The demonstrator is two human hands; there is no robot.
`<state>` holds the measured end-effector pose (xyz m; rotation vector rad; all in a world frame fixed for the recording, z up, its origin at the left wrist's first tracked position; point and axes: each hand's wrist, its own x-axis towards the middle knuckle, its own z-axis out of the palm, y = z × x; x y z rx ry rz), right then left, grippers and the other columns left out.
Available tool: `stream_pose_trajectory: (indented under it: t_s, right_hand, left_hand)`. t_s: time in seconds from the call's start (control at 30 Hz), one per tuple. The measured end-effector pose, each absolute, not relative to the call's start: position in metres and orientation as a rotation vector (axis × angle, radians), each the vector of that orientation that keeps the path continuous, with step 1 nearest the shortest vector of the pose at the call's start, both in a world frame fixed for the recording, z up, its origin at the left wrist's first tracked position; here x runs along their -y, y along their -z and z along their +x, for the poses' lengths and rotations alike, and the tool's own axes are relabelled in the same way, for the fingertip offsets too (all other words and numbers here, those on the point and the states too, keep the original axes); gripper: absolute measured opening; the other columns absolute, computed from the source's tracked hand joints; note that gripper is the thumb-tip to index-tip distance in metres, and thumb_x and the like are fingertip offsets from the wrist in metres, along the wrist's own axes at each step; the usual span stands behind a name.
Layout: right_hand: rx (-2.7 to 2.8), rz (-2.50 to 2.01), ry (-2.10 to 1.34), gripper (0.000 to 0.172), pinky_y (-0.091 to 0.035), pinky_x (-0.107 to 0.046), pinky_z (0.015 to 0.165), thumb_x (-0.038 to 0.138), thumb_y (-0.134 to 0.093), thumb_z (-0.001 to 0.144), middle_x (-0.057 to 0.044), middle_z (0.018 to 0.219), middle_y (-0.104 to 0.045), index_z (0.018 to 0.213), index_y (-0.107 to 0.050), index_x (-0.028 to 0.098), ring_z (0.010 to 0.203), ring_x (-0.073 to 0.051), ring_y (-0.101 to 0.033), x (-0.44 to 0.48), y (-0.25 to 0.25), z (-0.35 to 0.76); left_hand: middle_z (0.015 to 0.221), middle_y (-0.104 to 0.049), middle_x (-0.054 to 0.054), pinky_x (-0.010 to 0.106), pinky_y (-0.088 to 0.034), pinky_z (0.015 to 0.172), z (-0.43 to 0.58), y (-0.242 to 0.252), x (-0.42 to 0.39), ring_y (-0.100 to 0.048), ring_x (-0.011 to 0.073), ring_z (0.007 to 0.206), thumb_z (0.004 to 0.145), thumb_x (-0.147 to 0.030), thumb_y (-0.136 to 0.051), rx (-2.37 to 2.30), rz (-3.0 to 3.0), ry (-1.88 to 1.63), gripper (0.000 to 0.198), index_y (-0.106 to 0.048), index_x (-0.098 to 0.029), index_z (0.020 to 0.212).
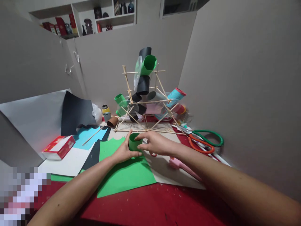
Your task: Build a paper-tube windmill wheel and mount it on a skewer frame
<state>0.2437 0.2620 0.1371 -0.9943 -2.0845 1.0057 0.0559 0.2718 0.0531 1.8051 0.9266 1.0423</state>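
A short green paper tube (134, 145) stands upright over a green paper sheet (124, 177), its open end up. My left hand (122, 152) grips it from the left, thumb at the near side and fingers at the far side. At the right, my right hand (156, 143) pinches its wall, with fingertips reaching inside the rim. Beneath my right hand lies a small tool with a red loop (153, 154), mostly hidden. Just behind stands a frame of thin wooden sticks (150, 102), bearing green, black and blue tubes and clear plastic discs.
At the right lie large scissors (204, 138) with green and orange handles and a pink-handled tool (184, 167). A red and white box (59, 147), blue paper (90, 136), a brown tube (112, 121) and a glue bottle (105, 109) are at the left. Walls (246, 69) enclose the red table (141, 207).
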Motion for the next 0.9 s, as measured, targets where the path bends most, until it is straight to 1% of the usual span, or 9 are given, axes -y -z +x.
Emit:
stream_pose_trajectory:
  t_s: [0.1,0.17,0.23,0.33,0.47,0.53,0.63,0.77,0.9]
  right_hand:
    - [2.166,-1.024,-1.067,0.013,-0.027,-0.018,0.026,0.013,-0.064,0.068,0.007,0.04,-0.054,0.071,-0.074,0.021,0.024,-0.009,-0.043,-0.265,-0.135,0.239]
    - [2.197,-1.032,-1.097,0.013,-0.026,-0.017,0.025,0.015,-0.061,0.07,0.007,0.038,-0.051,0.06,-0.068,0.02,0.024,-0.01,-0.043,-0.265,-0.134,0.236]
    - [2.211,-1.03,-1.121,0.016,-0.027,-0.017,0.025,0.016,-0.06,0.07,0.007,0.039,-0.05,0.055,-0.062,0.02,0.025,-0.009,-0.045,-0.264,-0.133,0.234]
    - [2.209,-1.029,-1.137,0.017,-0.029,-0.017,0.026,0.018,-0.06,0.071,0.006,0.043,-0.052,0.054,-0.06,0.02,0.028,-0.01,-0.048,-0.262,-0.133,0.233]
    - [2.162,-1.038,-1.114,0.014,-0.029,-0.017,0.026,0.022,-0.063,0.071,0.004,0.049,-0.056,0.058,-0.062,0.019,0.03,-0.01,-0.051,-0.26,-0.136,0.234]
    - [2.116,-1.05,-1.091,0.011,-0.029,-0.017,0.026,0.024,-0.064,0.071,0.004,0.048,-0.056,0.062,-0.066,0.018,0.03,-0.01,-0.05,-0.26,-0.141,0.236]
    - [2.024,-1.076,-1.071,0.012,-0.032,-0.016,0.029,0.028,-0.067,0.071,0.005,0.046,-0.055,0.067,-0.069,0.017,0.032,-0.01,-0.051,-0.261,-0.146,0.243]
    - [1.889,-1.114,-1.086,0.017,-0.035,-0.017,0.03,0.033,-0.072,0.068,0.005,0.045,-0.055,0.07,-0.068,0.016,0.033,-0.011,-0.053,-0.265,-0.147,0.257]
    - [1.769,-1.13,-1.132,0.022,-0.036,-0.017,0.031,0.036,-0.077,0.064,0.005,0.047,-0.057,0.069,-0.068,0.016,0.034,-0.01,-0.053,-0.266,-0.144,0.267]
  left_hand:
    - [0.143,-0.048,0.015,0.045,-0.036,0.109,0.057,-0.048,-0.271,-0.048,0.0325,0.129,0.066,-0.024,-0.082,-0.92,1.796,-1.028,0.118,-0.006,-0.021,0.156]
    - [0.139,-0.052,0.016,0.045,-0.039,0.105,0.058,-0.047,-0.271,-0.052,0.0317,0.123,0.065,-0.022,-0.081,-0.922,1.79,-1.029,0.119,-0.005,-0.02,0.156]
    - [0.136,-0.053,0.016,0.044,-0.042,0.102,0.059,-0.045,-0.27,-0.055,0.0309,0.118,0.064,-0.021,-0.08,-0.915,1.772,-1.037,0.119,-0.005,-0.019,0.156]
    - [0.135,-0.054,0.016,0.044,-0.045,0.098,0.059,-0.043,-0.269,-0.057,0.0305,0.115,0.064,-0.022,-0.08,-0.883,1.731,-1.065,0.118,-0.007,-0.02,0.156]
    - [0.137,-0.053,0.016,0.044,-0.041,0.102,0.056,-0.045,-0.265,-0.054,0.0309,0.121,0.063,-0.023,-0.083,-0.873,1.737,-1.106,0.116,-0.013,-0.023,0.155]
    - [0.127,-0.059,0.015,0.045,-0.043,0.099,0.053,-0.047,-0.262,-0.059,0.0296,0.114,0.064,-0.025,-0.083,-0.872,1.698,-1.08,0.117,-0.01,-0.022,0.156]
    - [0.102,-0.065,0.008,0.044,-0.048,0.09,0.05,-0.049,-0.261,-0.065,0.0251,0.095,0.067,-0.024,-0.082,-0.84,1.585,-1.051,0.118,-0.004,-0.023,0.156]
    - [0.1,-0.06,0.006,0.042,-0.048,0.086,0.048,-0.046,-0.263,-0.064,0.0198,0.086,0.062,-0.023,-0.085,-0.865,1.509,-1.132,0.114,-0.018,-0.026,0.155]
    - [0.095,-0.063,0.004,0.039,-0.048,0.087,0.05,-0.046,-0.264,-0.064,0.0182,0.086,0.057,-0.022,-0.088,-0.86,1.373,-1.182,0.103,-0.037,-0.023,0.146]
